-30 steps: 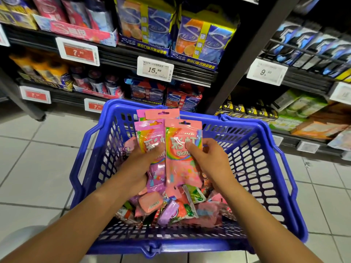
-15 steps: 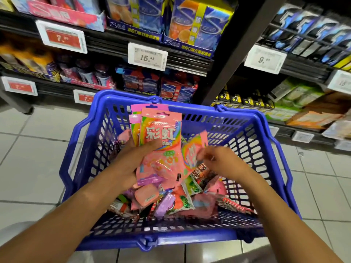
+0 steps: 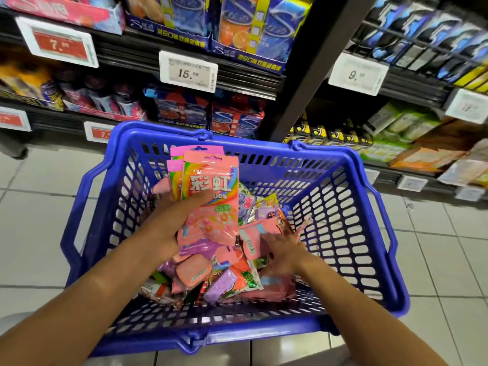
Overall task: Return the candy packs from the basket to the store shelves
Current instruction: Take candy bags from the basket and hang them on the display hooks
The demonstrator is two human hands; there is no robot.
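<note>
A blue plastic basket [image 3: 351, 233] stands in front of me on the tiled floor. My left hand [image 3: 169, 220] grips a stack of pink Skittles packs [image 3: 211, 196], held upright above the basket's left half, thumb across the front pack. My right hand [image 3: 285, 249], blurred by motion, reaches with spread fingers into the heap of loose candy packs [image 3: 224, 281] at the basket's bottom; it holds nothing that I can see. The store shelves [image 3: 184, 59] with gum and candy boxes rise just behind the basket.
A dark upright post [image 3: 317, 64] divides the shelving. Price tags [image 3: 188, 71] hang on the shelf edges. To the right, lower shelves [image 3: 412, 154] carry green and orange packs. Grey floor tiles [image 3: 37, 207] lie on both sides of the basket.
My right hand let go of the pink pack, now stacked in my left hand, and dropped into the heap at the basket's right. The view moved closer to the shelves.
</note>
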